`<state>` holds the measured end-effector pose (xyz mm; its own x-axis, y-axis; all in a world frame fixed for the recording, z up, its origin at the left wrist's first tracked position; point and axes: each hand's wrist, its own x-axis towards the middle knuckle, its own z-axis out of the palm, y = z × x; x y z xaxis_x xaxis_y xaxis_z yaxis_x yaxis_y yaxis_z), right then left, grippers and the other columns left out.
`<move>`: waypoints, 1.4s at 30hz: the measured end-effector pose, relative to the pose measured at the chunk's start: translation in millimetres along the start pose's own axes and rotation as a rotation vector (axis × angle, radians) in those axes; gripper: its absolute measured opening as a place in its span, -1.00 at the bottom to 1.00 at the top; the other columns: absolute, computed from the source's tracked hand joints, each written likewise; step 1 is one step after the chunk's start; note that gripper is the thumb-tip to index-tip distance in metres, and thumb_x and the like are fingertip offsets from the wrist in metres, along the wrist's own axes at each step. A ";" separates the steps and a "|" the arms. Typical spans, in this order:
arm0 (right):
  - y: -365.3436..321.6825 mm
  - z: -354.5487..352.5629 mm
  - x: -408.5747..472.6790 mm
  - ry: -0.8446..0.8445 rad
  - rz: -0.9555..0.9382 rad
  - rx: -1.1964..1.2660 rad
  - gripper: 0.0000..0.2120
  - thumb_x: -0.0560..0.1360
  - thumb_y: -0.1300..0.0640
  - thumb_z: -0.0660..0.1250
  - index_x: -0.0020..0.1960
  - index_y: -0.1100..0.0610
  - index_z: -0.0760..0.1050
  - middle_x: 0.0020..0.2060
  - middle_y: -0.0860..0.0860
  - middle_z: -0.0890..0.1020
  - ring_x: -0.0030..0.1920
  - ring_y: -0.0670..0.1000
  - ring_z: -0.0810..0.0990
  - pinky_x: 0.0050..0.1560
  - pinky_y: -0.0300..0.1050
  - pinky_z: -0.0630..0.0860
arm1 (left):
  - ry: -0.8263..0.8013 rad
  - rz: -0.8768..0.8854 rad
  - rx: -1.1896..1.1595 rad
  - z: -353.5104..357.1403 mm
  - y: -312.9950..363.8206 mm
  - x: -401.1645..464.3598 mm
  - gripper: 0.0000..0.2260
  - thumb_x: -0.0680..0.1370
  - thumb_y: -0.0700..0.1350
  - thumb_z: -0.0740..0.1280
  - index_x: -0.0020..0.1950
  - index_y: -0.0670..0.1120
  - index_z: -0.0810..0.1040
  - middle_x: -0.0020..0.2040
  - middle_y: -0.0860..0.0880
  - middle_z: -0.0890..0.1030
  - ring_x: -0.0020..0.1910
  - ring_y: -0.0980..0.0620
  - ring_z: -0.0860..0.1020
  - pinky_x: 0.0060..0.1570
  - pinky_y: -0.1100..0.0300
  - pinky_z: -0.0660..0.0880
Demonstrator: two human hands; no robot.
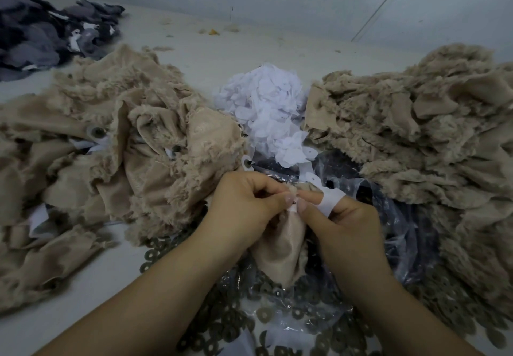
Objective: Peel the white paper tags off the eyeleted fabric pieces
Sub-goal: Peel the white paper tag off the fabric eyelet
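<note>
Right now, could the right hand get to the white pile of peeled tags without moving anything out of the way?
Probably yes. The right hand pinches the fabric piece with the left hand, but the pile of tags lies straight ahead, with only flat clear plastic between.

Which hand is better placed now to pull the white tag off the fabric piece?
The right hand, probably. Its fingertips pinch the white tag, whose strip loops over its finger. The left hand grips the fabric piece and steadies it.
</note>
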<state>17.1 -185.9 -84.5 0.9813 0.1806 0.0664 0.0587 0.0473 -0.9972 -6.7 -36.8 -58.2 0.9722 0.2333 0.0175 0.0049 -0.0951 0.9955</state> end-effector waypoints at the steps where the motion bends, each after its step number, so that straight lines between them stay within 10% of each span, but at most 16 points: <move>1: 0.7 -0.6 0.8 0.008 0.026 0.035 -0.87 0.49 0.33 0.44 -0.06 0.15 0.72 -0.19 0.04 0.76 -0.12 0.02 0.75 -0.16 -0.22 0.64 | 0.019 -0.014 0.016 -0.5 -1.3 0.7 -0.89 0.47 -0.31 0.46 -0.25 -0.19 0.68 -0.30 -0.13 0.69 -0.28 -0.01 0.66 -0.19 0.10 0.62; 7: 2.1 0.1 0.3 0.027 0.011 0.001 -0.87 0.50 0.33 0.43 -0.03 0.16 0.71 -0.16 0.03 0.76 -0.09 0.02 0.75 -0.11 -0.16 0.66 | 0.098 0.233 0.503 5.4 -2.8 0.6 -0.85 0.46 -0.20 0.47 -0.31 -0.06 0.60 -0.39 0.11 0.57 -0.32 0.26 0.53 -0.32 0.47 0.37; 14: 3.4 -0.7 1.1 0.013 0.009 0.024 -0.82 0.49 0.36 0.44 -0.06 0.12 0.71 -0.18 0.01 0.76 -0.12 -0.01 0.75 -0.17 -0.23 0.64 | 0.091 0.353 0.598 2.1 -6.3 -0.3 -0.86 0.44 -0.21 0.47 -0.29 -0.06 0.58 -0.35 0.15 0.51 -0.23 0.24 0.49 -0.28 0.45 0.36; 24: 8.6 -4.8 6.1 0.111 0.008 -0.034 -0.85 0.50 0.27 0.46 0.06 0.18 0.70 -0.15 0.01 0.76 -0.09 0.03 0.75 -0.08 -0.06 0.70 | -0.087 0.294 0.608 -22.6 5.7 -11.2 -0.76 0.34 -0.24 0.56 -0.37 0.00 0.56 -0.42 0.30 0.53 -0.46 0.33 0.46 -0.44 0.51 0.32; 35: 14.1 -0.9 4.8 0.115 -0.013 -0.068 -0.84 0.49 0.19 0.50 -0.11 -0.07 0.70 -0.25 -0.06 0.75 -0.09 0.25 0.71 -0.10 0.17 0.69 | -0.365 -0.007 1.157 -66.7 6.7 -29.8 -0.85 0.39 0.05 0.54 -0.23 0.04 0.63 -0.32 0.15 0.57 -0.33 0.22 0.51 -0.32 0.20 0.53; 42: 13.6 1.5 2.2 0.112 -0.041 -0.105 -0.80 0.48 0.19 0.51 -0.18 -0.13 0.70 -0.29 -0.10 0.74 -0.11 0.28 0.67 -0.11 0.25 0.65 | -0.262 0.089 1.062 -65.1 0.5 -40.4 -0.92 0.44 -0.04 0.51 -0.19 0.06 0.63 -0.31 0.17 0.56 -0.32 0.25 0.51 -0.30 0.24 0.53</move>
<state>19.8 -183.4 -97.9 0.9916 0.0698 0.1085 0.1122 -0.0517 -0.9923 -61.2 16.7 -52.3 0.9980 -0.0167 -0.0606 0.0091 -0.9156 0.4021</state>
